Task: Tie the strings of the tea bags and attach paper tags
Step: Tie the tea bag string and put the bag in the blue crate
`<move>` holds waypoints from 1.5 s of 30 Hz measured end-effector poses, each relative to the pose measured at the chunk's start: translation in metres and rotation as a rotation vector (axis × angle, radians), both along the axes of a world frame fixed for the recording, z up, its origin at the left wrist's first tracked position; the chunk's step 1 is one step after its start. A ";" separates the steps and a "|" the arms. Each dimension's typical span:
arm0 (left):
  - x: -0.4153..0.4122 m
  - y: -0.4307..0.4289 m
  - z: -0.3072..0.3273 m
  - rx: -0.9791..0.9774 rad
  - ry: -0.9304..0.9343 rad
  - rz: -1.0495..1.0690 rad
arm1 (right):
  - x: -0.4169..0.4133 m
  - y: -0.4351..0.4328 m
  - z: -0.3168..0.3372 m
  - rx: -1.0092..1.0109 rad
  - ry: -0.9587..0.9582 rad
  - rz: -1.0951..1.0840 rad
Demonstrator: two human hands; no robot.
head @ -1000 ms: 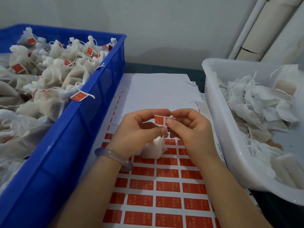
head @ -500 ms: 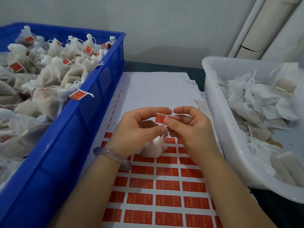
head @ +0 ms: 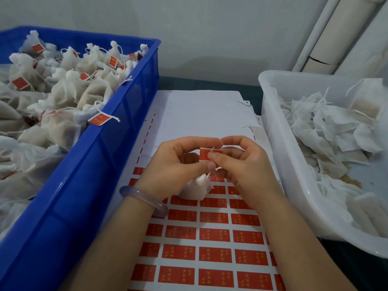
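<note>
A small red paper tag (head: 204,154) is held up between both hands over the sticker sheet (head: 214,253). My left hand (head: 178,164) pinches its left side, thumb and forefinger curled round it. My right hand (head: 245,164) pinches the right side, with a thin white string crossing the tag's top edge. Below the fingers hangs a tied white tea bag (head: 195,189), resting on the sheet of red tags.
A blue crate (head: 100,156) on the left is filled with tied tea bags carrying red tags. A white tub (head: 279,156) on the right holds untied bags with loose strings. Pipes run up the wall at the back right.
Both hands have stayed in place; the fingers have worked the tag a little, and the string now lies across its top edge.
</note>
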State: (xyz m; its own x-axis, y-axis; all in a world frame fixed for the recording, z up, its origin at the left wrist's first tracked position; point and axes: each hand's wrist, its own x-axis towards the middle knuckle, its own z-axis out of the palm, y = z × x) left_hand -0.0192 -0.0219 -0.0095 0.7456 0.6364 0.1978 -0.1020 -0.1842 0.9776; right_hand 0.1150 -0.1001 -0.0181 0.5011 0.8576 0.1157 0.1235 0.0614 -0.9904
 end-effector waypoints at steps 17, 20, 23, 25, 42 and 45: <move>0.003 0.005 -0.002 0.025 -0.046 0.338 | -0.003 0.000 0.004 0.133 -0.047 -0.047; 0.004 0.004 -0.003 0.058 -0.039 0.371 | -0.005 0.000 0.002 0.114 -0.085 -0.057; 0.005 0.003 -0.005 0.162 -0.004 0.466 | -0.005 0.001 0.001 0.105 -0.112 -0.065; 0.005 0.003 -0.005 0.228 0.007 0.509 | -0.004 0.001 0.000 0.110 -0.115 -0.056; 0.003 -0.004 0.002 0.026 -0.098 0.310 | -0.008 -0.001 0.004 0.173 -0.113 -0.029; 0.003 -0.004 0.002 0.022 -0.099 0.306 | -0.009 0.000 0.004 0.165 -0.104 0.006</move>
State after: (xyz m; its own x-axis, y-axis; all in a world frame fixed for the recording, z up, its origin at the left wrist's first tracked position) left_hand -0.0161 -0.0262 -0.0072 0.4965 0.8230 0.2759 -0.1332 -0.2419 0.9611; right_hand 0.1063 -0.1002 -0.0143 0.4739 0.8259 0.3056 0.2236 0.2228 -0.9489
